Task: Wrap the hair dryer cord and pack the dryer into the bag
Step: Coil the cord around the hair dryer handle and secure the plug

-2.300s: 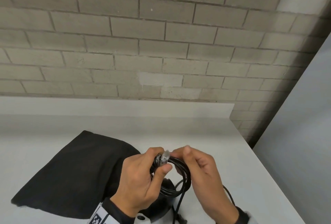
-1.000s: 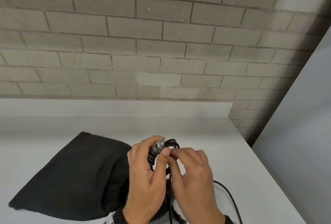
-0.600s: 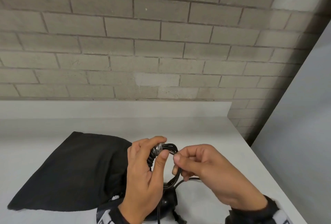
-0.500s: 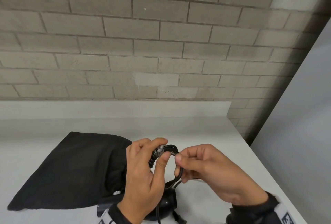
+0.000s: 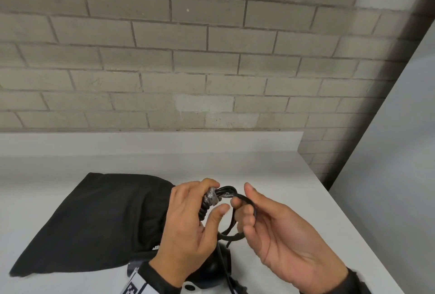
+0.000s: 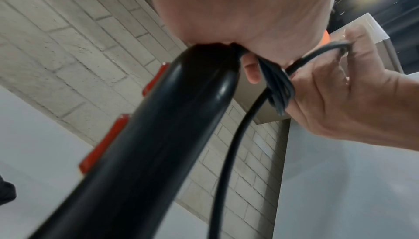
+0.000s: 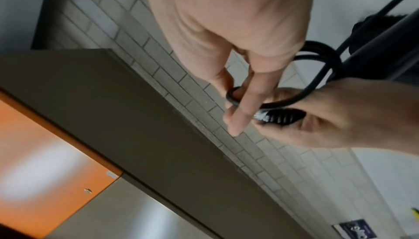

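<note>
The left hand (image 5: 188, 230) is wrapped around the dryer (image 6: 140, 153) handle and the turns of cord (image 5: 231, 193) wound on it, with the thumb sticking out to the right. The right hand (image 5: 280, 242) is just beside it, palm up, and its curled fingers (image 5: 247, 218) hook a loop of the cord and pinch it. Both hands are held up above the table (image 5: 294, 199). The dryer is black and shiny. Its round body (image 5: 219, 267) hangs low at the near edge, under the left hand, and more cord drops down past it. In the left wrist view two red buttons (image 6: 106, 142) sit on the left side of the handle. Near the top of the handle there is a small silver bit (image 5: 211, 197) where the cord comes out. The bag (image 5: 94, 223) is black and soft. It lies flat on the table to the left of the hands, with its mouth end next to the left hand. Far behind the table is a grey brick wall (image 5: 188, 46).
</note>
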{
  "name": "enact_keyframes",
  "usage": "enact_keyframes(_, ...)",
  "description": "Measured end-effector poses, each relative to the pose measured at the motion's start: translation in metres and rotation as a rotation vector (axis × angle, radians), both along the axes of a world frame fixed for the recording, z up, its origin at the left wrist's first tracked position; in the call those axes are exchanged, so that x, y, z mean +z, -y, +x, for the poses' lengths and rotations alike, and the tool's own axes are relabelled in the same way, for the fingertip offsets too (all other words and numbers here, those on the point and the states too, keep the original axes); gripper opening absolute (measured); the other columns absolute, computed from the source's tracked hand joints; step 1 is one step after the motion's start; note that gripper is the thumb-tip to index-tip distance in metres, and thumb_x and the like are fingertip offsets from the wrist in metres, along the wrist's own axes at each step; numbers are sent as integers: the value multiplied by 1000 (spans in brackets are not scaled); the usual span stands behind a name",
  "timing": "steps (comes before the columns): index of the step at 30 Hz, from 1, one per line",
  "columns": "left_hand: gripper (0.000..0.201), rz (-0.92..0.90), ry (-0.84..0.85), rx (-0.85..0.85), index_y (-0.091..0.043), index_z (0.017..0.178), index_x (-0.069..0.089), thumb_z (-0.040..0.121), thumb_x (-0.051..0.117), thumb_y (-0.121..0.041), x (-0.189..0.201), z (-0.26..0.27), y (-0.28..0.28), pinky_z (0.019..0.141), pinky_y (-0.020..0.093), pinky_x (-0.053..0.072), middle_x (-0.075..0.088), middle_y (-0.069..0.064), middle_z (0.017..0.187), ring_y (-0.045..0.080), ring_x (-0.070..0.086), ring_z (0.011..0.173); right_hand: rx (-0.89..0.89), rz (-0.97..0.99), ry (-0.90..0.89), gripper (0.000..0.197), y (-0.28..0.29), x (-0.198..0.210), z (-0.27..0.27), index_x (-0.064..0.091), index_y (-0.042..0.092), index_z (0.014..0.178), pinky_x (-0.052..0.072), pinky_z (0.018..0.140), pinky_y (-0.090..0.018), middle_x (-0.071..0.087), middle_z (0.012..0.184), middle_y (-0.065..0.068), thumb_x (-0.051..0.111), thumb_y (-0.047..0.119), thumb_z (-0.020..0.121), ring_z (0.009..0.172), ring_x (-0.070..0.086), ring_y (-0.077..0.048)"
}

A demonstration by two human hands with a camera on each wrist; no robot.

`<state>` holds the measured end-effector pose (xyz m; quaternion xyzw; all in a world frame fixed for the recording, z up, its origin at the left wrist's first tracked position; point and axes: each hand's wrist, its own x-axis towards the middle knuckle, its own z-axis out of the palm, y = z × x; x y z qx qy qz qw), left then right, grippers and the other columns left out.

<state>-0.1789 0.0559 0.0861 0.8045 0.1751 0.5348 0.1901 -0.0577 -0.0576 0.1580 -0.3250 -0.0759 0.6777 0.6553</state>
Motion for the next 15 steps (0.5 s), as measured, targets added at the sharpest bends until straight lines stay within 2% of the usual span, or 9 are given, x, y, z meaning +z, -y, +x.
enact_keyframes(1,29,-30,4,-6,-30,113,52,98,41,-52,0,0,-1,80,19,40,50,-23,96,3,49,93,-1,48,-13,50,1,-3,0,68,-8,94,61,51,-33,57,63,-10,92,20,60,50,63,-18)
enact_keyframes(3,25,-77,17,9,-32,109,52,99,40,-52,1,0,-2,76,17,41,51,-23,95,6,50,87,7,137,140,60,3,-11,-2,71,-7,99,61,58,-32,61,71,-12,96,21,52,61,66,-21)
enact_keyframes(6,22,-120,49,34,-30,108,54,98,45,-47,-1,1,-3,74,14,42,52,-20,96,11,55,83,-43,199,547,36,5,-23,-13,74,6,97,59,68,-33,71,87,-15,87,10,64,86,72,-27)
enact_keyframes(8,18,-149,59,45,-31,108,54,95,49,-42,-2,1,-3,73,14,43,52,-21,100,14,57,82,-159,163,893,24,7,-33,-23,74,16,92,58,71,-31,74,96,-7,78,7,69,93,71,-20)
enact_keyframes(10,16,-166,57,59,-33,108,54,95,49,-41,-2,1,-2,72,17,44,51,-22,100,14,57,83,-265,147,1156,21,9,-42,-34,70,27,86,55,74,-23,72,103,5,75,12,72,95,69,-14)
enact_keyframes(13,21,-170,49,83,-35,107,53,97,44,-50,-1,0,-1,73,19,42,50,-24,99,11,53,85,-310,213,1299,24,11,-56,-43,66,34,86,52,82,-15,72,103,12,71,11,82,99,68,-12)
enact_keyframes(15,24,-152,33,107,-33,106,53,98,41,-52,-1,0,0,74,21,40,49,-24,100,7,49,88,-309,206,1264,24,13,-59,-45,66,36,87,51,87,-17,75,98,9,68,12,87,100,69,-11)
